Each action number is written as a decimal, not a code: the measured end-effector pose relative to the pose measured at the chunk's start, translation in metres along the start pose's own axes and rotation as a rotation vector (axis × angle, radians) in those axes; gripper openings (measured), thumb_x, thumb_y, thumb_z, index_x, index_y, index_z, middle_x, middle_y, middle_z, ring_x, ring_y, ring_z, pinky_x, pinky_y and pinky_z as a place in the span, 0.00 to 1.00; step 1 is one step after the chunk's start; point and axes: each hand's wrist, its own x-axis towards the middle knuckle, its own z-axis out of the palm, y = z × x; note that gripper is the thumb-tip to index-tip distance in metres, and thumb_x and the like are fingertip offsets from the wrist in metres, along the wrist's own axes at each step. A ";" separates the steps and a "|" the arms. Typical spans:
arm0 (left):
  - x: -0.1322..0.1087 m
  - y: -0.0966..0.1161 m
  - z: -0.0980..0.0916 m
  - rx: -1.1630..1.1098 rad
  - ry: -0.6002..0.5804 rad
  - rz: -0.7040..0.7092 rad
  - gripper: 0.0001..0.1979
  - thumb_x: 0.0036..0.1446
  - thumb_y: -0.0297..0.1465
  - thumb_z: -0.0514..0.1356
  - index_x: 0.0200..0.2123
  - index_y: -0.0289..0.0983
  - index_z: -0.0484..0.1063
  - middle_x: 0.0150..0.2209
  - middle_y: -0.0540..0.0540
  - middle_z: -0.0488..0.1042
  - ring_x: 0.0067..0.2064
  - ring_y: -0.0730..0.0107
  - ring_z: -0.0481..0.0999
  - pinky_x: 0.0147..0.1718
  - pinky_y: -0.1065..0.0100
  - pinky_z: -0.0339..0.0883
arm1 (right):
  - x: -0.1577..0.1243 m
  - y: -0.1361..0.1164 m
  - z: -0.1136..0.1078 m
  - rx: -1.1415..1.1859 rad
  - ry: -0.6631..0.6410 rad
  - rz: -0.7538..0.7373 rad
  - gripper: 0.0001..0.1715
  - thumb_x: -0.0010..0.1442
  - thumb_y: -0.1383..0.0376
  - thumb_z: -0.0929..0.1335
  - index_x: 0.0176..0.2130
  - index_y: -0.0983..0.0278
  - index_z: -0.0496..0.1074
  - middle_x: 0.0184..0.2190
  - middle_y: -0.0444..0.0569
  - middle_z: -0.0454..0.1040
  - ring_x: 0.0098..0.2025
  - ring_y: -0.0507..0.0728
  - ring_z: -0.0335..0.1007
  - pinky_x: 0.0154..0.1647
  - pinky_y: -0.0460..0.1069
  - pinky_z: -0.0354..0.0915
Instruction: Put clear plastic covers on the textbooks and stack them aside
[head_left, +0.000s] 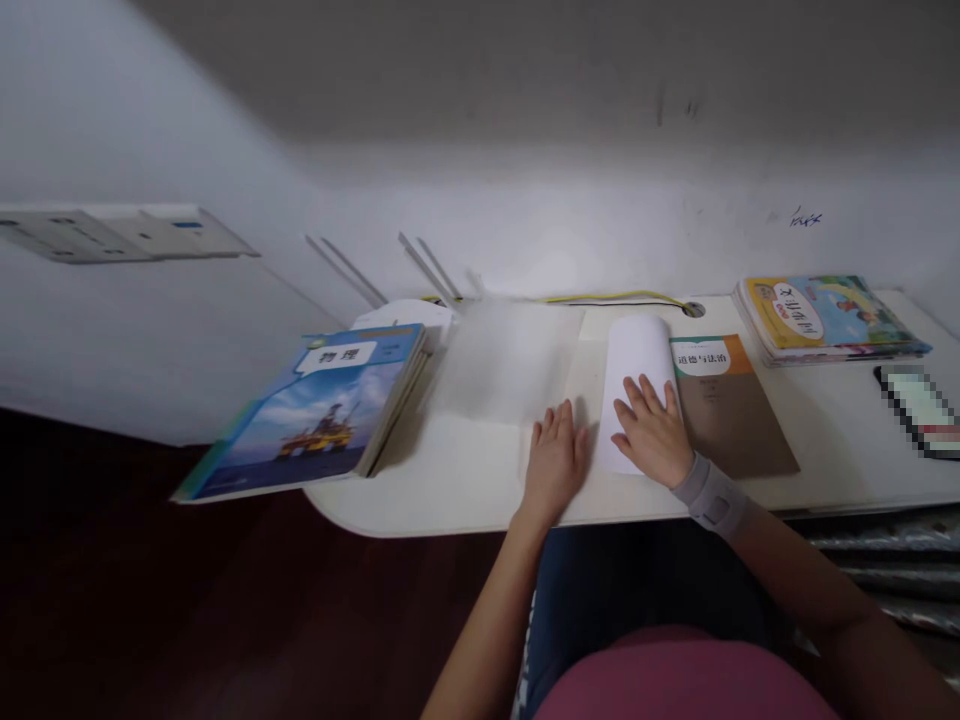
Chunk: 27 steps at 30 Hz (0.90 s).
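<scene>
My right hand lies with fingers spread on a white paper sheet, which looks curved or folded over at the top. That sheet sits against the left side of a brown-covered book with an orange and green top. My left hand rests on the table with fingers stretched out, close together. Just beyond its fingertips is a blurred, translucent whitish sheet; I cannot tell whether the fingers touch it. Neither hand grips anything.
On the white table, a stack of books with a blue cover overhangs the left end. Another book stack sits at the back right, near a phone. A yellow cable runs along the wall into a hole.
</scene>
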 end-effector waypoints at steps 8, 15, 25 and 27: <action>-0.003 0.005 -0.004 0.070 -0.066 0.014 0.34 0.61 0.45 0.47 0.62 0.25 0.52 0.61 0.31 0.58 0.64 0.43 0.52 0.58 0.46 0.50 | 0.000 -0.011 0.001 0.024 -0.068 -0.059 0.23 0.61 0.63 0.62 0.55 0.66 0.65 0.62 0.60 0.56 0.65 0.67 0.45 0.62 0.67 0.39; -0.003 0.007 -0.005 0.128 -0.096 0.037 0.31 0.60 0.43 0.49 0.61 0.31 0.56 0.62 0.33 0.57 0.64 0.44 0.53 0.58 0.45 0.51 | 0.057 0.041 -0.014 0.043 -0.108 0.112 0.34 0.60 0.55 0.64 0.61 0.66 0.56 0.66 0.63 0.45 0.66 0.72 0.37 0.58 0.69 0.45; -0.004 0.005 -0.002 0.156 -0.066 0.047 0.31 0.60 0.45 0.48 0.61 0.31 0.56 0.62 0.32 0.58 0.64 0.44 0.52 0.57 0.45 0.52 | 0.112 0.076 0.012 0.031 -0.181 0.252 0.35 0.51 0.52 0.69 0.54 0.65 0.64 0.58 0.63 0.56 0.59 0.69 0.50 0.55 0.65 0.49; -0.004 0.005 -0.001 0.156 -0.061 0.049 0.32 0.60 0.47 0.48 0.61 0.32 0.56 0.62 0.32 0.57 0.64 0.44 0.52 0.57 0.44 0.52 | 0.109 0.075 0.015 0.021 -0.168 0.250 0.32 0.51 0.53 0.70 0.51 0.66 0.67 0.57 0.63 0.56 0.59 0.69 0.49 0.55 0.64 0.49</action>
